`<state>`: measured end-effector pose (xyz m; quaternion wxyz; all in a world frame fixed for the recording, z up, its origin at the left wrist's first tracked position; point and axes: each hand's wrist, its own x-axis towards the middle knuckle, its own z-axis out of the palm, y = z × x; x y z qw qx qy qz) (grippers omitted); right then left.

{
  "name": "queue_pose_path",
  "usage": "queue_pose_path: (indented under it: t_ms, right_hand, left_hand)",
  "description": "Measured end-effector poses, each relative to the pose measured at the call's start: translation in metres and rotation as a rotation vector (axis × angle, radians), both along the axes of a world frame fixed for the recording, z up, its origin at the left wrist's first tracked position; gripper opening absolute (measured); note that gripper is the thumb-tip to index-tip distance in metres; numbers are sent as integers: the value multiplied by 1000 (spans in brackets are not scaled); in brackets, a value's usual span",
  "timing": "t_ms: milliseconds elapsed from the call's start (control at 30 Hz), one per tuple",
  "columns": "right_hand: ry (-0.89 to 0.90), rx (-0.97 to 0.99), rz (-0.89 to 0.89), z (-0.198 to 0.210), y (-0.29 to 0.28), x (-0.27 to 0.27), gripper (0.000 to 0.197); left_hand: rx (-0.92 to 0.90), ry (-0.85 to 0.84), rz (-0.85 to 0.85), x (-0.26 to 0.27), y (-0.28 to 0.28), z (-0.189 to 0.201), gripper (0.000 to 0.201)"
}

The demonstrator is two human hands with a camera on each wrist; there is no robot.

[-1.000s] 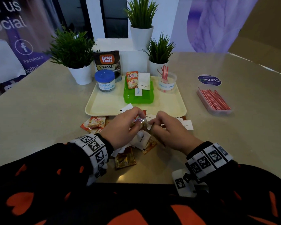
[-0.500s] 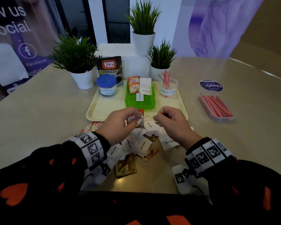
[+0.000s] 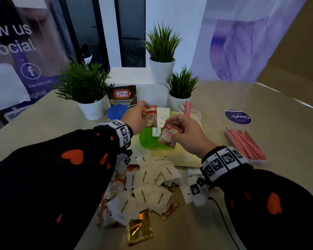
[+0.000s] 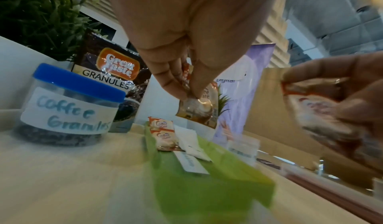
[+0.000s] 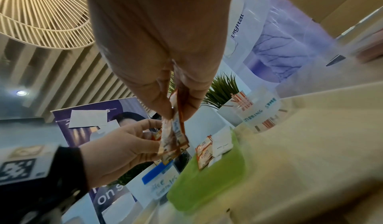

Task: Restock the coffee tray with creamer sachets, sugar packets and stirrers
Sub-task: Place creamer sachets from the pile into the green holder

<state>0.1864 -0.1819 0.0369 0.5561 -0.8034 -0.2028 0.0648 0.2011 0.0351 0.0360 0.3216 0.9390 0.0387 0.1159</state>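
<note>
My left hand (image 3: pixel 145 109) pinches a creamer sachet (image 3: pixel 149 119) by its top, above the back left of the green container (image 3: pixel 148 144) on the cream tray (image 3: pixel 188 156). Just to its right, my right hand (image 3: pixel 170 124) pinches a second creamer sachet (image 3: pixel 169 138) over the container. In the left wrist view, creamer sachets (image 4: pixel 163 134) and white sugar packets (image 4: pixel 190 143) stand inside the container's far end. A clear cup with red-striped stirrers (image 5: pixel 261 113) stands on the tray's right.
A pile of sugar packets and creamer sachets (image 3: pixel 146 188) lies on the table before the tray. A box of stirrers (image 3: pixel 246 144) lies at the right. The blue-lidded coffee granules jar (image 4: pixel 68 108), a Great Taste pouch (image 3: pixel 122 95) and potted plants (image 3: pixel 83 87) stand behind.
Both hands rose from the pile and moved forward over the tray, each now carrying a creamer sachet above the green container.
</note>
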Motion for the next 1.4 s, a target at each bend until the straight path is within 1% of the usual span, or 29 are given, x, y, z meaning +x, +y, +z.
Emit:
queue_pose_path:
  t_ms: [100,200,400,500,633,700,767,800,933,967,1033,1133,1233,1300,1333,1367,1400]
  right_hand:
    - [51,0,-3,-1,7,15,48]
    - [71,8,-3,-2,11,24,44]
    - [117,22,12,-8,13,35,42]
    - [123,10,7,-13,12,40,41]
    - [127,2,1,-16,11,44,40]
    - [115,2,7,-16,11,45,39]
    - [94,0,11,-16,12,47,38]
    - [86,3,12,-15,13,49,37]
    - [60,29,6,-7,22,64,37]
    - [48,23,-3,-5,26,69,38]
    - [50,-1,-35,0,36,81,38]
    - [117,-59,-100,0,60,104,35]
    - [178,-112,-146,-3,88,119,28]
    - [172,-177,-150,-7,106,128,23]
    - [150,-244,-151,-9,113,132,21]
    - [126,-320,-146,-13,118,138,25]
    - [112,-380,-139,-17,121,142,32]
  left_hand:
    - [90,80,0,34,6,-5,34]
    - [172,166,3,60,11,-15,34]
    - [368,255,-17,93,15,-25,32]
    - [484,241,-59,101,15,-27,41]
    - [528,220,-42,100,15,-30,38]
    - [533,190,-14,96,17,-30,43]
    - [506,146,-6,89,18,-26,45]
    - [486,128,-7,85,18,-22,42]
    - [320,98,-37,57,24,-4,15]
    - [272,91,-47,45,26,0,11]
    - [216,87,-72,19,30,6,7]
    - [200,163,-112,-26,35,8,8]
    - [261,255,-143,-60,44,3,11]
    - [317,333,-141,-77,52,-3,15]
    - [326,366,-145,-84,55,-5,16]
    - [329,393,-152,-92,58,-8,17]
    - [335,417,-158,-100,60,-10,18]
